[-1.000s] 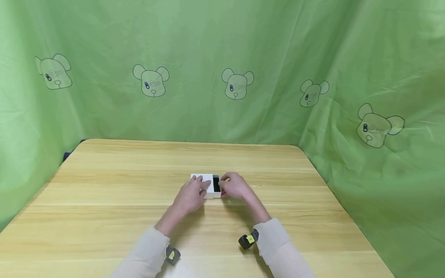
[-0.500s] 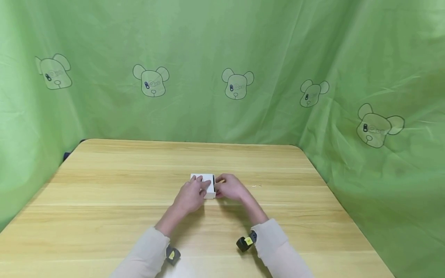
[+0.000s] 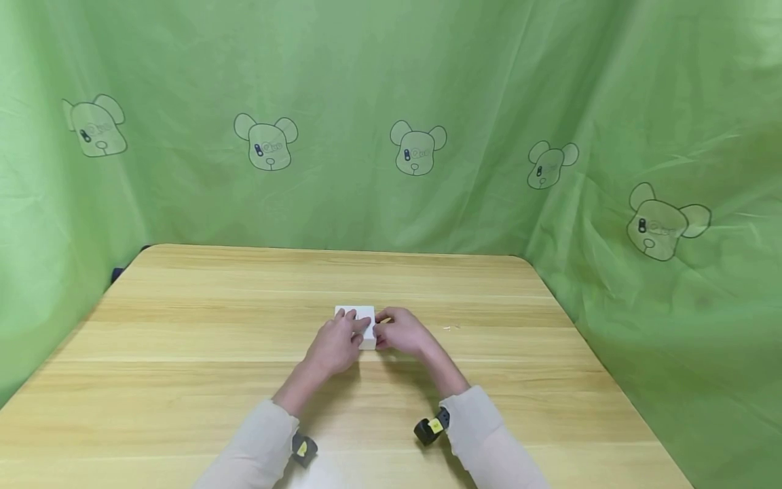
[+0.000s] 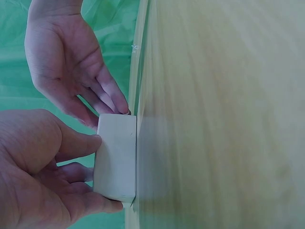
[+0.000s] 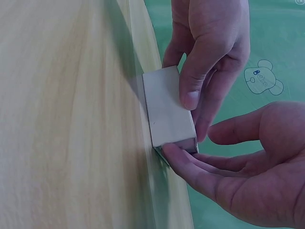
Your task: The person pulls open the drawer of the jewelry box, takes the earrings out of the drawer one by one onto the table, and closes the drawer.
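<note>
A small white sliding box [image 3: 365,314] lies on the table in front of me. My left hand [image 3: 332,343] rests over its left part with fingers on top; in the left wrist view the thumb and fingers grip the box [image 4: 116,160] at its edges. At the box's right end is my right hand [image 3: 403,331]. The right wrist view shows that hand's fingers [image 5: 178,160] extended and touching the end of the box, apart from its thumb side. The end of the inner tray [image 5: 187,144] shows there, level or nearly level with the sleeve. Whatever lies inside is hidden.
The wooden table [image 3: 183,312] spreads out on all sides. Small clear slivers [image 3: 451,328] lie to the right of the right hand. A green curtain [image 3: 342,204] with printed bear heads stands behind the table and along its sides.
The right hand has moved left, pushing the inner tray with its dark contents into the white sleeve; the dark gap is gone from sight. The left hand has stayed in place.
</note>
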`<state>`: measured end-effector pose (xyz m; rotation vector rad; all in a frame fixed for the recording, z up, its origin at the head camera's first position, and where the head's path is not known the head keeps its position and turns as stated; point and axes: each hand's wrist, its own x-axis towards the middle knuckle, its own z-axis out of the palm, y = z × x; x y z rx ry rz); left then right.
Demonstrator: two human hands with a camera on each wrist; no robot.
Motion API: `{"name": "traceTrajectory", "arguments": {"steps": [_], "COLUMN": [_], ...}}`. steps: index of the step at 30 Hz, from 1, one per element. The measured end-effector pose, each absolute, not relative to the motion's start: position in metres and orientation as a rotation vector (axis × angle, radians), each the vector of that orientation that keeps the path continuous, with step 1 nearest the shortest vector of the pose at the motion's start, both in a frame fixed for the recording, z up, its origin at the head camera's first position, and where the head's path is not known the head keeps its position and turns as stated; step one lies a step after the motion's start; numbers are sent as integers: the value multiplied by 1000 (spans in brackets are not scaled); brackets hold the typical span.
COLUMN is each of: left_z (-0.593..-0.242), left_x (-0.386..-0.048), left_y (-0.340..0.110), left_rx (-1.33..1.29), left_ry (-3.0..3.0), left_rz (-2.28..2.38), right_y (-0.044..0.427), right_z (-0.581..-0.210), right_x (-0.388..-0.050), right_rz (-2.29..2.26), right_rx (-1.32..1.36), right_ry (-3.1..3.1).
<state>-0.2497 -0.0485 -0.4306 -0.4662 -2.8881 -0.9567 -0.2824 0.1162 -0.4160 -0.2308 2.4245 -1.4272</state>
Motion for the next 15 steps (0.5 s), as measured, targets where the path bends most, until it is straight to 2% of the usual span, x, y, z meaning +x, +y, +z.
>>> {"name": "traceTrajectory", "arguments": {"steps": [15], "left_z": [-429], "left_x": [-252], "left_y": [-50], "left_rx": [-455], "left_ry": [-2908], "left_rz": [-981], "right_y": [116], "right_z": [-417], "right_x": [-283], "right_rz": [-1412], "right_rx": [-233], "right_ry": [2436]}}
